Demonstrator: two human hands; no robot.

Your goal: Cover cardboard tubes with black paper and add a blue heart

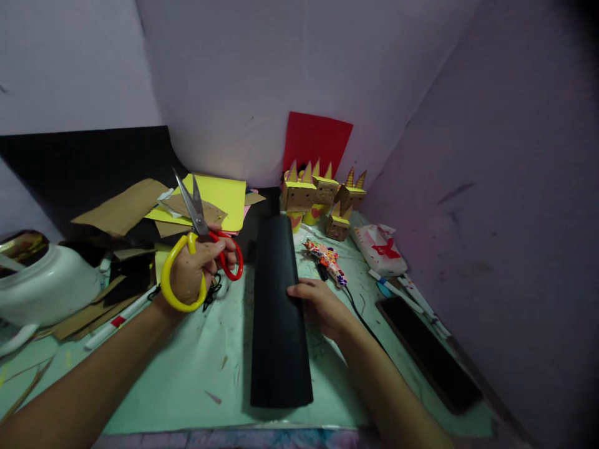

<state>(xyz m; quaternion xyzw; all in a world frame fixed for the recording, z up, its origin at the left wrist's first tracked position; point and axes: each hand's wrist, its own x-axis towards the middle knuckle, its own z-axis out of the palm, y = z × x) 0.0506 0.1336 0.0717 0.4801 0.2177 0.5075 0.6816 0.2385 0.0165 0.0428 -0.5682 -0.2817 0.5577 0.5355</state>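
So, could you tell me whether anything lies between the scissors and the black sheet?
Nothing visible does. The scissors in the left hand are raised beside the black sheet, with only bare green mat between.

Head view, down over the near table [187, 374]

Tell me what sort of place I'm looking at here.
Most likely a home craft corner. The left hand holds scissors, the right hand rests on a curled black sheet, and small cardboard box figures stand at the back beside cardboard scraps.
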